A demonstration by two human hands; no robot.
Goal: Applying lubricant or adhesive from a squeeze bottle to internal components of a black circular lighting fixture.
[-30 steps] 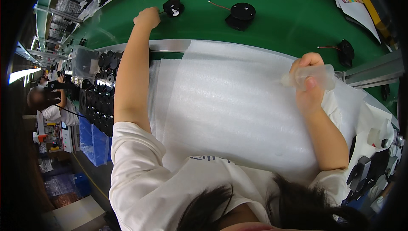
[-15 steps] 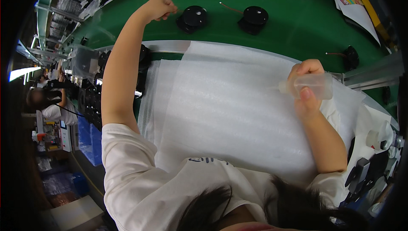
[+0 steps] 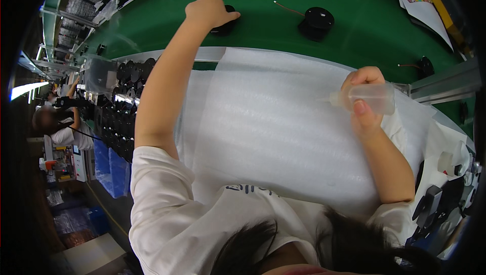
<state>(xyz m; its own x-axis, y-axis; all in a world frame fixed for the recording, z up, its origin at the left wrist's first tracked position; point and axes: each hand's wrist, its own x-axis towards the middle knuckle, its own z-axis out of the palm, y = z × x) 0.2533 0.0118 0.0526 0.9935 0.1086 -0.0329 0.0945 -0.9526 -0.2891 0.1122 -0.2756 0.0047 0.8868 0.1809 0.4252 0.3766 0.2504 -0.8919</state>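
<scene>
At the far side, my left hand (image 3: 208,12) is closed on a black round part (image 3: 223,30) on the green belt. Fingers and thumb cover much of that part. My right hand (image 3: 362,78) grips a translucent squeeze bottle (image 3: 375,97), tipped sideways with its narrow nozzle to the left. The bottle is held above a white foam sheet (image 3: 273,123) spread in front of me. Farther right on the belt sits another black round part (image 3: 319,19), a thin red wire trailing from its left.
The green belt (image 3: 263,32) curves past the sheet's far edge. A third black part (image 3: 424,66) is by a metal rail (image 3: 445,83). Stacked black parts (image 3: 119,118) fill the left side; papers (image 3: 424,14) lie far right. A co-worker (image 3: 58,125) is at far left.
My left hand has moved right and closed on the nearest black part. The parts on the belt have shifted to the right. My right hand still holds the bottle nearly in place.
</scene>
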